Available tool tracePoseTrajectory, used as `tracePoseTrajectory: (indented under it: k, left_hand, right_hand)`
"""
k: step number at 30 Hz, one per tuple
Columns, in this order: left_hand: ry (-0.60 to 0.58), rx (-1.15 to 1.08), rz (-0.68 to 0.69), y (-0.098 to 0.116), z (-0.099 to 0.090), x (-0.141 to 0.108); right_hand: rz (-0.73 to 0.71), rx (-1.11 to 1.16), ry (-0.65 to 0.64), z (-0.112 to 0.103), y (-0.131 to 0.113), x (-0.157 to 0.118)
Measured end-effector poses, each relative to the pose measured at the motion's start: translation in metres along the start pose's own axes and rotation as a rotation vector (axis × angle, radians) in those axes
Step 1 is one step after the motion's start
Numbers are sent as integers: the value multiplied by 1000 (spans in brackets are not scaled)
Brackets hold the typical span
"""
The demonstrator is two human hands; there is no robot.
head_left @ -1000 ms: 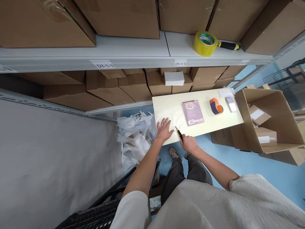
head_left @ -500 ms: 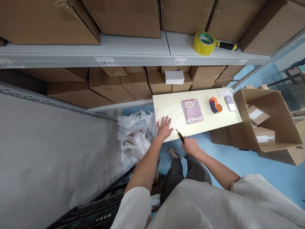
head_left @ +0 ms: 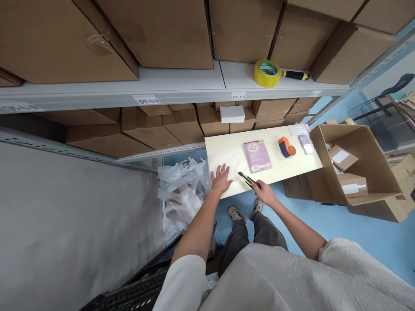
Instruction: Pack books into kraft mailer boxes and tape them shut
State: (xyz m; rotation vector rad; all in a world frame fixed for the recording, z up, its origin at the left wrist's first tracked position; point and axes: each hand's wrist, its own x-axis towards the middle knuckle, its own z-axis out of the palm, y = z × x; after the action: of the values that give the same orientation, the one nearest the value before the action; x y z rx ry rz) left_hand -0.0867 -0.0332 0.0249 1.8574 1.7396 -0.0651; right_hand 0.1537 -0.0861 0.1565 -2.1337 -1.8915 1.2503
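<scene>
My left hand (head_left: 221, 180) lies flat with fingers spread on a thin whitish translucent sheet (head_left: 231, 161) at the left end of the cream board (head_left: 288, 170). A black and yellow utility knife (head_left: 249, 179) is in my right hand (head_left: 264, 192), its blade end pointing left toward my left hand, the two apart. Just beyond the knife lies a purple book or flat pack (head_left: 258, 156). Farther right on the board is an orange and dark blue tape roll or dispenser (head_left: 287, 147).
Above the board, a grey shelf (head_left: 181, 80) bears cartons, a yellow tape roll (head_left: 267, 74) and another knife (head_left: 295, 75). An open carton (head_left: 378, 164) with small boxes stands right. White plastic bags (head_left: 183, 194) are heaped left.
My right hand has shifted slightly right and up, and the knife now lies at a flatter angle with more of it showing. My left hand stays spread. The whole view has shifted slightly.
</scene>
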Motion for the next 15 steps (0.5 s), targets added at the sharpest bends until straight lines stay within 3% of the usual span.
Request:
tracePoseTrajectory:
  k: [5,15]
  left_hand:
    - [-7,33,-7,1,0,1]
    - [-65,107,-58,2,-1,3]
  right_hand:
    - [-121,451,33,-18,8,14]
    - [-224,592,75,-60,10,32]
